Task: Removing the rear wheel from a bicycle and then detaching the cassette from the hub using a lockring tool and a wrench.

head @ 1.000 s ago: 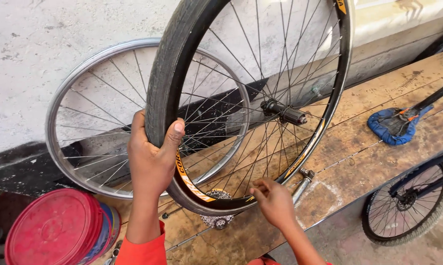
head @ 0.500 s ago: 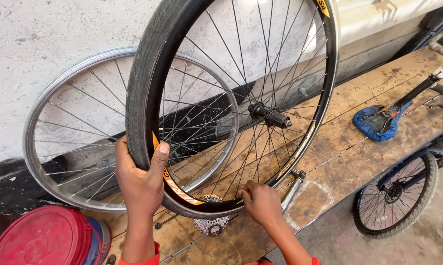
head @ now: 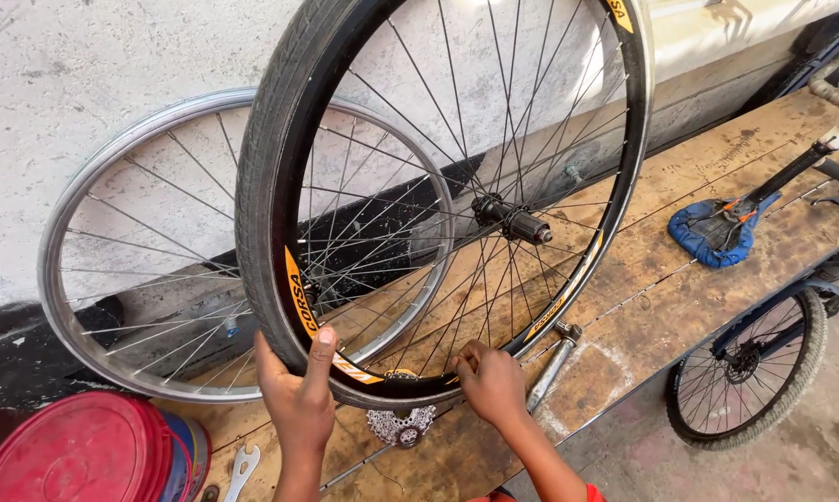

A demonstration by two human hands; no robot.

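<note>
A black bicycle wheel with a tyre and an orange-marked rim (head: 294, 288) stands upright on the wooden bench (head: 680, 279). My left hand (head: 298, 395) grips the tyre and rim at the lower left, thumb on the inside of the rim. My right hand (head: 491, 381) presses on the bottom of the rim among the spokes, fingers curled on it. The wheel's hub (head: 512, 221) sits at the centre. A toothed sprocket cluster (head: 401, 428) lies on the bench just below the rim, between my hands.
A bare silver spoked wheel (head: 94, 223) leans on the white wall behind. A red lidded bucket (head: 80, 455) and a spanner (head: 243, 465) lie lower left. A metal rod (head: 551, 367) rests beside my right hand. A blue saddle (head: 712, 237) and a bicycle wheel (head: 749, 372) are on the right.
My left hand has slid down the tyre toward the bottom. The right hand has moved up onto the rim. The view has shifted, so everything sits further right.
</note>
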